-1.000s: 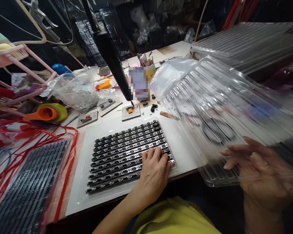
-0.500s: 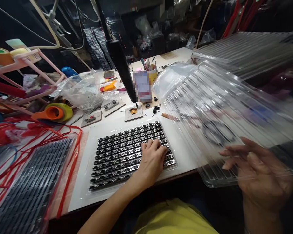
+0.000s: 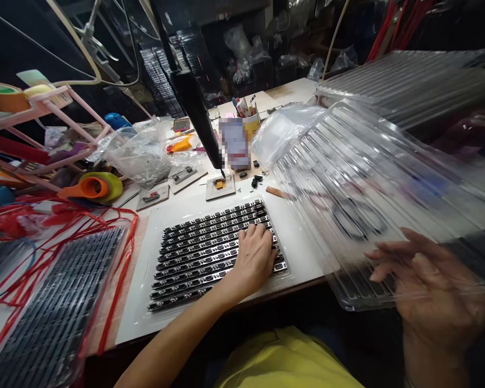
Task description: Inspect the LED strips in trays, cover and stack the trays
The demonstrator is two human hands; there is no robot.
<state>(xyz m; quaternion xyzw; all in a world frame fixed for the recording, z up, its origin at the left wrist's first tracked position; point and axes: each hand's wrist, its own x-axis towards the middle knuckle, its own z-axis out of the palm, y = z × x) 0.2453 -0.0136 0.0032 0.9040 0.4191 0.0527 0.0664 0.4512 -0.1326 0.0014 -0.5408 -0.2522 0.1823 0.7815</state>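
Far left: bundled tray (image 3: 52, 318) tied with red cord (image 3: 117, 280). Centre tabletop (image 3: 299, 253): filled connector tray (image 3: 210, 253). Left hand (image 3: 254, 258) flat on its right rows, grip spread, holding nothing. Right hand (image 3: 432, 291) supports clear empty tray (image 3: 372, 183) from beneath, tilted above tabletop edge; grip seems loose. Judgement: press rows evenly, align clear tray's ribs squarely.

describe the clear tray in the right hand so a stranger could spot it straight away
Start at the white worktable. At its right edge, the right hand grips a clear ribbed tray tilted above it. Unlike the tray of black connectors under the left hand, it is empty.
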